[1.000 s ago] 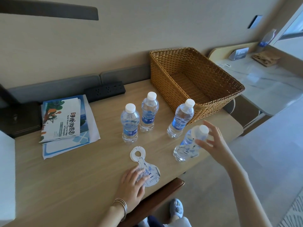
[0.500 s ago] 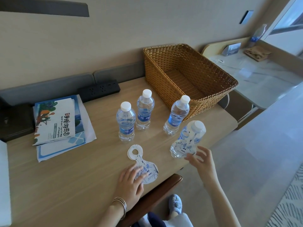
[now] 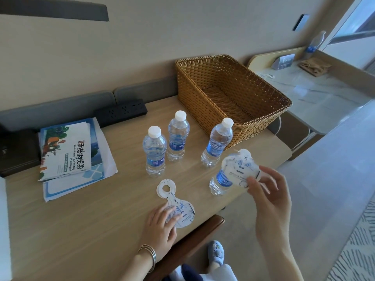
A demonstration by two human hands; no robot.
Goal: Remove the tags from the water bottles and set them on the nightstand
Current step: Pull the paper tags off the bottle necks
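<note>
On the far left of the wooden table [image 3: 81,230] lies a pile of papers [image 3: 69,151] with a colourful map on top. A black power strip [image 3: 121,111] sits behind them by the wall. Next come two water bottles [image 3: 154,151] standing up, close together, both with white caps and no tags. In front of them a loose tag [image 3: 174,201] lies flat on the table. My left hand [image 3: 160,226] rests flat on its wide end, fingers spread, pressing but not gripping. A third bottle [image 3: 218,145] stands just in front of the big woven basket [image 3: 229,94]. The fourth bottle [image 3: 223,179] leans over near the table's front edge, its bottom on the wood. A tag [image 3: 240,169] hangs on its top. My right hand [image 3: 267,191] pinches the edge of that tag with thumb and fingers.
</note>
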